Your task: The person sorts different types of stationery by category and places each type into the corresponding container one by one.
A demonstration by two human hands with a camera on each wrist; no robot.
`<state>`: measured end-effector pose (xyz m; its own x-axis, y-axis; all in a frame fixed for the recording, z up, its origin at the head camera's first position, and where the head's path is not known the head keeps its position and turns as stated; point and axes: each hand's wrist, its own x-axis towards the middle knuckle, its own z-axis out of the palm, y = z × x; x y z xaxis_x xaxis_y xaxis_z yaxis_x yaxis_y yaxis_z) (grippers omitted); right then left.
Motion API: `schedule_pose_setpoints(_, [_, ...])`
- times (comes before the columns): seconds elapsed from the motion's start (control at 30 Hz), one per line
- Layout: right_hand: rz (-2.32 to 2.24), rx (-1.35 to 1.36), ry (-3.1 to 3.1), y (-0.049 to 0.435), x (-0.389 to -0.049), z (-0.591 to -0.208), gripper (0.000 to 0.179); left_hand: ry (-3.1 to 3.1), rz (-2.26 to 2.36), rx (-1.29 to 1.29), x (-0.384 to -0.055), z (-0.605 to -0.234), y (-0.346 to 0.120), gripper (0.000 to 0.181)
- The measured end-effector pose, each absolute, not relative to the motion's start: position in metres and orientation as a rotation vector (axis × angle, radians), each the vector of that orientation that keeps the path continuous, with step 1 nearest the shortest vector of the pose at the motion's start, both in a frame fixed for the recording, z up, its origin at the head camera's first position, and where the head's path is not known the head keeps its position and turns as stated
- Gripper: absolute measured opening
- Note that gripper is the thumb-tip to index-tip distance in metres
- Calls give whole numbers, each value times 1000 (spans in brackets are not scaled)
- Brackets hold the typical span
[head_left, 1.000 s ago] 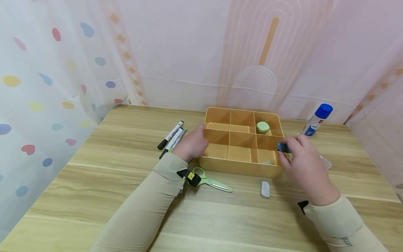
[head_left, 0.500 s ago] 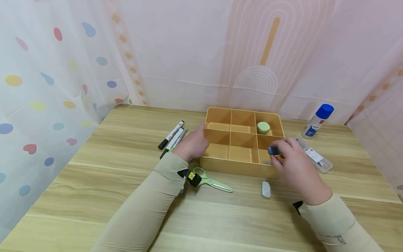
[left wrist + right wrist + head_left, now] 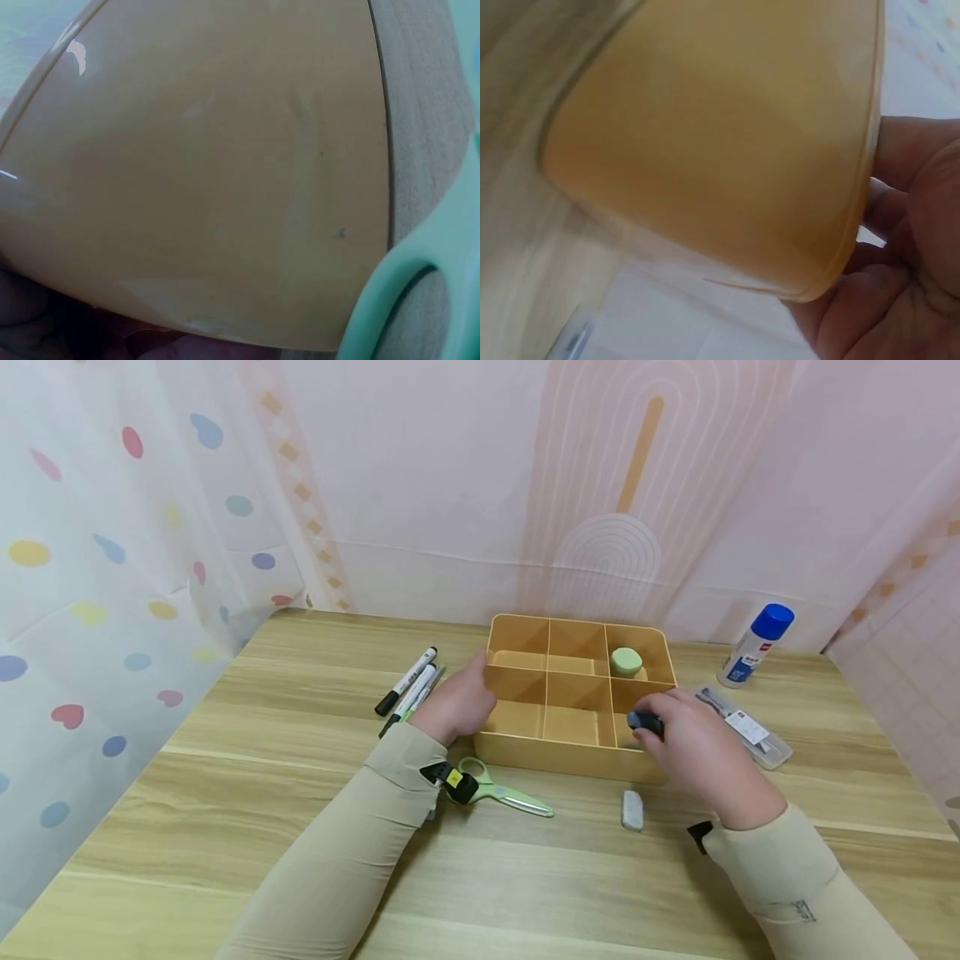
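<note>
A yellow-orange organizer box [image 3: 577, 758] with several compartments stands on the table. My left hand [image 3: 459, 700] grips its left end; in the left wrist view that end wall [image 3: 217, 165] covers most of the picture. My right hand [image 3: 701, 752] pinches a small dark object with a blue-grey end [image 3: 645, 722] over the front right compartment. Its exact kind cannot be made out. In the right wrist view, the fingers [image 3: 907, 150] reach over the box's rim, and the object is hidden. A pale green rounded thing [image 3: 626, 662] sits in the back right compartment.
Green scissors [image 3: 501, 789] and a grey oblong block [image 3: 632, 811] lie before the box. Several markers [image 3: 408, 685] lie to its left. A blue-capped bottle [image 3: 756, 645] stands at the right, near a clear flat case [image 3: 746, 727]. A curtain [image 3: 420, 485] hangs behind.
My right hand has moved left with the small dark object, from the box's right edge to over the front right compartment. The clear case has come into fuller view. My left hand stays put.
</note>
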<state>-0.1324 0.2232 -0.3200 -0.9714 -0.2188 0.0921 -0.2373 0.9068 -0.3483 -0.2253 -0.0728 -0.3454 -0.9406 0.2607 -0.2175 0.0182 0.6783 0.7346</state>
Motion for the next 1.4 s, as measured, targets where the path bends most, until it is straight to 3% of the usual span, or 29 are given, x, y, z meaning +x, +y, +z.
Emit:
schedule_pose_setpoints(0.67, [451,397,-3371,211,-166,-306,15,2597,1141,234,-225,-344,-73,81])
schedule_pose_setpoints(1.4, [427,363,-3419,209,-169,-310,15,2590,1130,219,-225,-345,-73,78])
